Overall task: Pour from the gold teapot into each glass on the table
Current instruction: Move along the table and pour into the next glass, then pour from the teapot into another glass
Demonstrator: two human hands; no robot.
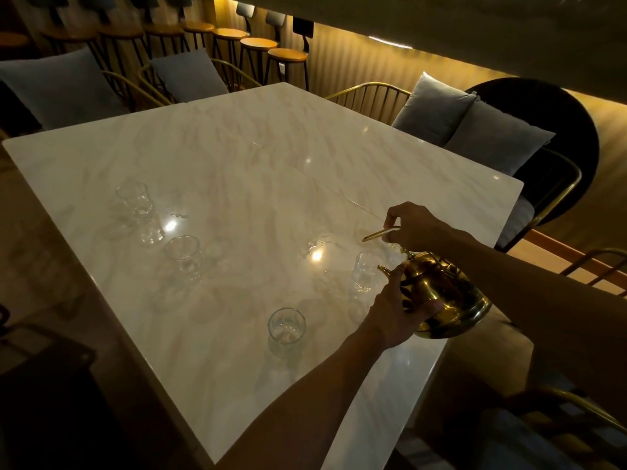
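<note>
Both hands (397, 313) hold the gold teapot (441, 300) (tilted) beside a glass (364, 271).

The gold teapot (444, 296) looks like polished brass-coloured metal, mirror-glossy, with dark reflections across its belly; its thin handle (380, 234) has the same shine. The table (237, 157) has a smooth, glossy top with a pale marble pattern that throws back bright spots of lamp light. The glasses (286, 325) are clear glass with a faceted lower part. The cushions (498, 137) are matt grey cloth, the chair frames (369, 93) thin gold-toned metal, and the stool seats (286, 54) look like matt wood.
</note>
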